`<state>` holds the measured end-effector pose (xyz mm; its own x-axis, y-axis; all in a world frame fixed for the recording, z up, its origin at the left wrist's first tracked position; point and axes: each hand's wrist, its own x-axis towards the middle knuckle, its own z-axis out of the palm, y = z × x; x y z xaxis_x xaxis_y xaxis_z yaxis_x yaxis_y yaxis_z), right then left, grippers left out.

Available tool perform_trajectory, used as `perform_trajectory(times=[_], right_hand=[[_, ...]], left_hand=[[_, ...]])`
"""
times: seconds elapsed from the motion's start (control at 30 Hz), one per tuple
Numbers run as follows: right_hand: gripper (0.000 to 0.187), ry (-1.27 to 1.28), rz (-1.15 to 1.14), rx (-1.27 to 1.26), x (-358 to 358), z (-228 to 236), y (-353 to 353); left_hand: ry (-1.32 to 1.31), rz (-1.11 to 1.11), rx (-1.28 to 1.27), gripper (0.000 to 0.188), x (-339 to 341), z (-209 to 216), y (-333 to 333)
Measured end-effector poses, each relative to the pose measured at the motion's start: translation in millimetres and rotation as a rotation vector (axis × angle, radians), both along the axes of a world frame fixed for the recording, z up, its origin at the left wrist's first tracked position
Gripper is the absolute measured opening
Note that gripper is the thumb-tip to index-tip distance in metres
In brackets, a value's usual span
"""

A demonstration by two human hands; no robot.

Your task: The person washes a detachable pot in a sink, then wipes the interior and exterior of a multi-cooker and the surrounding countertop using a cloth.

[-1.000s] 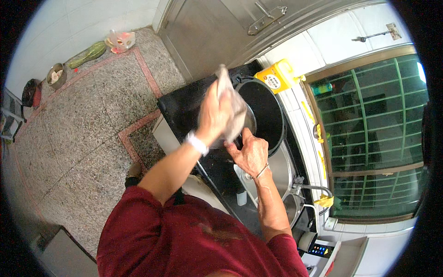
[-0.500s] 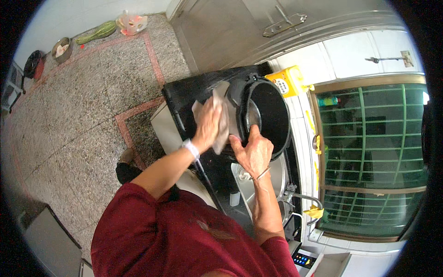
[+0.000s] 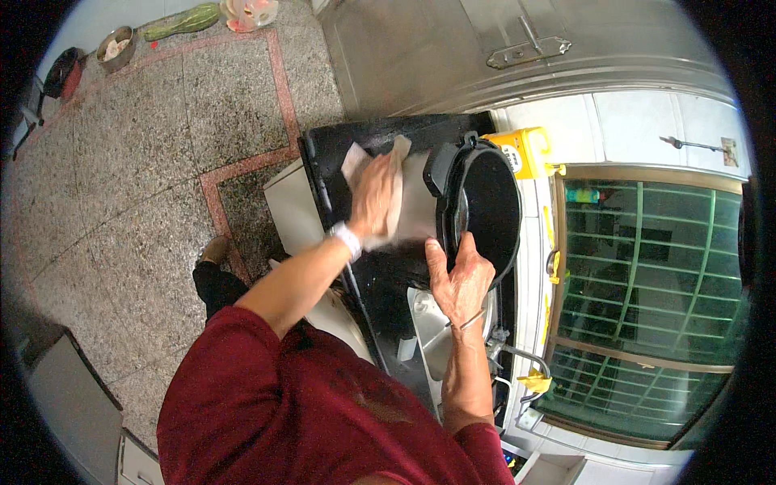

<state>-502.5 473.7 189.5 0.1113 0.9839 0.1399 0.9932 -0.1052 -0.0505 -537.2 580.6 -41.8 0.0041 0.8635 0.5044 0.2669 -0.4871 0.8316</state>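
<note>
A large cooker pot point(image 3: 495, 202), with a silver outer side, a thick black rim and a dark inside, rests tilted on the black countertop point(image 3: 347, 137), its mouth facing right. My right hand point(image 3: 463, 281) grips the near part of its rim, thumb outside and fingers over the edge. My left hand point(image 3: 373, 198) is closed on a crumpled greyish cloth point(image 3: 397, 182), held beside the silver outer side. Motion blurs the cloth's lower part, so I cannot tell whether it touches the pot.
A yellow jug point(image 3: 529, 152) stands behind the pot by the tiled wall. Nearer me are a steel sink point(image 3: 436, 339) and a curved faucet point(image 3: 525, 356) with a yellow cloth point(image 3: 534, 382). A barred window point(image 3: 647, 267) is at right. A gourd point(image 3: 184, 23) and bowl point(image 3: 115, 50) lie on the floor.
My left hand and the cloth have drawn away from the pot's rim, uncovering more of its silver side. My right hand still holds the rim. The whole view has shifted slightly.
</note>
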Motion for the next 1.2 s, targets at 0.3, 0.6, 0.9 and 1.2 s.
perform_trajectory(times=[0.3, 0.6, 0.9, 1.2], right_hand=[[0.054, 0.145, -0.026, 0.001, 12, -5, -11], [0.055, 0.066, -0.030, -0.005, 5, -1, -6], [0.046, 0.107, 0.197, 0.068, 3, 0, -15], [0.041, 0.003, 0.005, -0.157, -19, 12, -4]], left_hand=[[-0.150, -0.040, -0.081, 0.056, -11, 93, -56], [-0.118, 0.019, -0.185, 0.046, -8, 18, -44], [-0.511, -0.631, -0.516, 0.057, -28, 9, 77], [-0.285, -0.329, -0.279, 0.055, -68, 66, -87]])
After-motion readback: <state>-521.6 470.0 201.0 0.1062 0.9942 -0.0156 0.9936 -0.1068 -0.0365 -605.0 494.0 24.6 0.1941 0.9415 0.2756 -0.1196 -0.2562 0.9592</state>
